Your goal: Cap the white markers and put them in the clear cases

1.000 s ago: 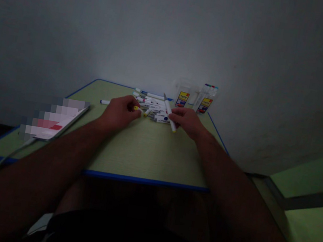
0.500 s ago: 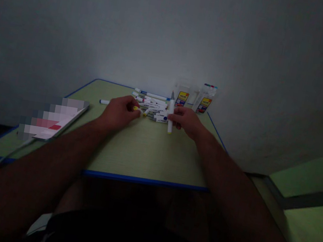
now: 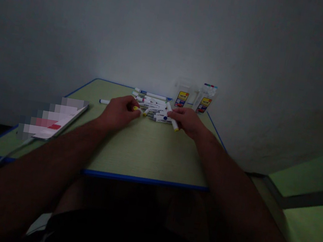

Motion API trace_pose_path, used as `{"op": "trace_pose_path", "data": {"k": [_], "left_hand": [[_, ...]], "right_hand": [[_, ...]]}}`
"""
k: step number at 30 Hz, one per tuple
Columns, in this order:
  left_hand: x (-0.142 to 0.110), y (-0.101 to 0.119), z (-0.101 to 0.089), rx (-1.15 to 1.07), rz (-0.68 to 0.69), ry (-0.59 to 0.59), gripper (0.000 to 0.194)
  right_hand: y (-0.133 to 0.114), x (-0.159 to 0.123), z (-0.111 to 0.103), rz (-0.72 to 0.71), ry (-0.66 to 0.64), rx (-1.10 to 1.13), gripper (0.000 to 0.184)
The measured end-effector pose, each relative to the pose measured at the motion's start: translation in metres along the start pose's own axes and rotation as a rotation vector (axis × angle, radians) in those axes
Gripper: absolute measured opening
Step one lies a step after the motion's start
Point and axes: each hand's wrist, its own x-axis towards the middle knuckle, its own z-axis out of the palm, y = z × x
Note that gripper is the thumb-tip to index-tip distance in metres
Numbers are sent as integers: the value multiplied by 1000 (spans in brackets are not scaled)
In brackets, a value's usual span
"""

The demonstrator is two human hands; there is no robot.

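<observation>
My right hand (image 3: 187, 121) pinches a white marker (image 3: 172, 118) between thumb and fingers. The marker is tilted, its yellow end low and towards the right. My left hand (image 3: 120, 111) has its fingers closed on a small marker cap (image 3: 136, 109) with a yellow end, partly covered by the fingertips. Between the hands lies a loose pile of white markers (image 3: 154, 105) with coloured ends. Another marker (image 3: 103, 101) with a blue end lies left of my left hand, partly behind it.
Two clear plastic cases stand by the wall: one case (image 3: 182, 93) behind the pile, the other case (image 3: 204, 99) with coloured tips at its top. A flat pale device (image 3: 53, 126) with a white cable (image 3: 12, 154) lies on the left of the blue-edged table (image 3: 144, 155).
The marker in my right hand has turned from nearly upright to a slant, its upper end swinging left and its yellow end right. My left hand stays in place.
</observation>
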Motion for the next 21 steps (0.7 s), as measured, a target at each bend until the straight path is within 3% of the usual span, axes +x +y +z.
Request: {"op": "trace_pose_path", "data": {"k": [21], "left_hand": [[2, -1, 0, -9, 22, 15, 17]], "right_hand": [[-3, -3, 0, -14, -11, -103, 18]]}}
